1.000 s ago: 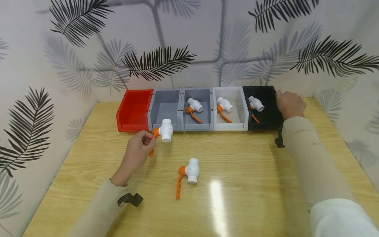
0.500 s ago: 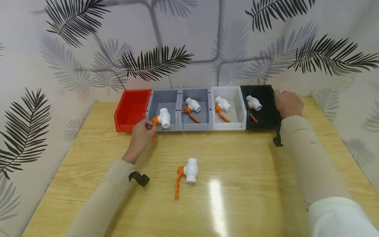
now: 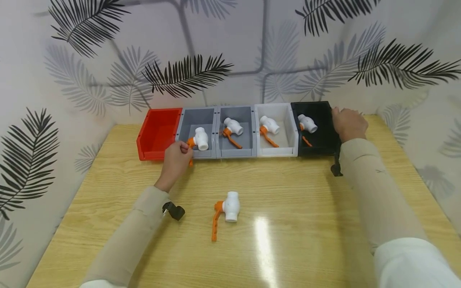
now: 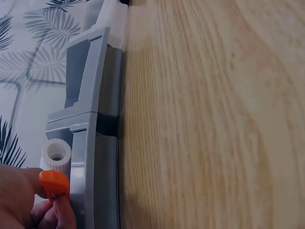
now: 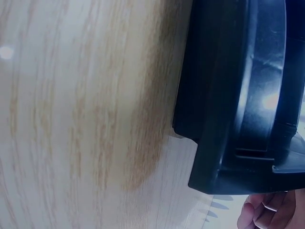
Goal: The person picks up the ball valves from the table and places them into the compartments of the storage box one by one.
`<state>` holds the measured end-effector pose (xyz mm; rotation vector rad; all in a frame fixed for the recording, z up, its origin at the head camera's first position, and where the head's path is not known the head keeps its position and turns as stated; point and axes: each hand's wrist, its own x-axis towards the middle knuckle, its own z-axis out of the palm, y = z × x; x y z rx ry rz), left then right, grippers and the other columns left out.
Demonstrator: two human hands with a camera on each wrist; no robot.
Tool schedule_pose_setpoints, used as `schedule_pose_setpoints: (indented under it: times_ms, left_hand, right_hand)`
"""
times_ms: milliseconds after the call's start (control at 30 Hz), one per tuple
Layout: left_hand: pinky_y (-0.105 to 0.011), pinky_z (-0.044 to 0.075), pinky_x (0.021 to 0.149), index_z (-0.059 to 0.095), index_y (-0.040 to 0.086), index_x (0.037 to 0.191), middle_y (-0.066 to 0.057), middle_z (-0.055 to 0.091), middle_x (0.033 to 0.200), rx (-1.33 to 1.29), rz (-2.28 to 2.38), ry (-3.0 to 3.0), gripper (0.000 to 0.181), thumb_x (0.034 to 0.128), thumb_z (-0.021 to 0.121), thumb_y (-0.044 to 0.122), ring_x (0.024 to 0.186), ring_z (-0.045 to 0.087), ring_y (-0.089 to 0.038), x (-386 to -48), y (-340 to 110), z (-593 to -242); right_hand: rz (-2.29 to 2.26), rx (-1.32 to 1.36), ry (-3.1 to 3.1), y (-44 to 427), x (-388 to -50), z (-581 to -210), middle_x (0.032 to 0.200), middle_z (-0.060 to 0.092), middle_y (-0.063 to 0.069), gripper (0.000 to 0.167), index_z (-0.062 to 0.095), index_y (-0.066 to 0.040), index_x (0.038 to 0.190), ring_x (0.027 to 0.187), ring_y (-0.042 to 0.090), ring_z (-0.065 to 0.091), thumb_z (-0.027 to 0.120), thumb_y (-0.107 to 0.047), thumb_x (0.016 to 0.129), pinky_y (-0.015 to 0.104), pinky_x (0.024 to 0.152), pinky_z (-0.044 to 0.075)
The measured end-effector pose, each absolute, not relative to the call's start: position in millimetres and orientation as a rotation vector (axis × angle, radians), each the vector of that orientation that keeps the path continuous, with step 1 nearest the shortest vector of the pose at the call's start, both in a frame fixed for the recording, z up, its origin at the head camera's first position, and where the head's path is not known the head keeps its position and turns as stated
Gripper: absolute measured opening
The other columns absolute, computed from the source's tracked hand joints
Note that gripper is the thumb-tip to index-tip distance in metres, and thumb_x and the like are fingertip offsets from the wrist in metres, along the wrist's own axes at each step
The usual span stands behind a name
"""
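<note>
My left hand (image 3: 176, 160) pinches the orange handle (image 4: 54, 180) of a white ball valve (image 3: 201, 139) between thumb and fingers. That valve's white body is over the left grey bin (image 3: 198, 116), near its front wall; whether it touches the floor of the bin I cannot tell. At the far right, my right hand (image 3: 349, 124) grips the right side wall of the black bin (image 3: 324, 150); its curled fingers (image 5: 276, 210) show beside the bin in the right wrist view. Another ball valve (image 3: 231, 207) lies on the table in front of the bins.
A red bin (image 3: 158, 132) stands at the row's left end. Ball valves lie in the second grey bin (image 3: 235, 153), the white bin (image 3: 277, 152) and the black bin. Behind the wooden table (image 3: 288, 200) rises a leaf-patterned wall (image 3: 234, 40).
My left hand has carried the pinched valve forward from in front of the bins to the left grey bin. The right hand stays at the black bin. The view has shifted slightly.
</note>
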<state>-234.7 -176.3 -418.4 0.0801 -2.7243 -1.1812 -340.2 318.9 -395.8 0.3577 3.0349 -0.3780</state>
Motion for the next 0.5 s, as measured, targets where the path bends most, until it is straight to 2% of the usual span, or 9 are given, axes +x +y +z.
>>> schedule_pose_setpoints:
  times_ms: [333, 500]
  left_hand:
    - [-0.031, 0.044, 0.057, 0.057, -0.001, 0.083, -0.01, 0.056, 0.075, -0.087, -0.931, -2.739, 0.005, 0.0824, 0.053, 0.002, 0.064, 0.052, -0.022, -246.2, -163.0, -407.4]
    - [-0.035, 0.045, 0.062, 0.057, -0.003, 0.086, -0.014, 0.052, 0.08, -0.113, -0.799, -2.87, 0.007, 0.0838, 0.051, 0.0, 0.073, 0.049, -0.025, -249.7, -154.9, -401.6]
  right_hand:
    - [-0.375, 0.359, 3.026, 316.9, -341.5, -395.6, 0.122, 0.046, 0.038, 0.089, 0.048, 0.014, 0.119, 0.101, 0.053, 0.049, -0.004, -0.053, 0.092, 0.06, 0.072, 0.043]
    - [-0.376, 0.366, 3.019, 317.3, -341.8, -395.1, 0.122, 0.046, 0.038, 0.087, 0.048, 0.013, 0.12, 0.101, 0.053, 0.049, -0.004, -0.052, 0.093, 0.06, 0.072, 0.042]
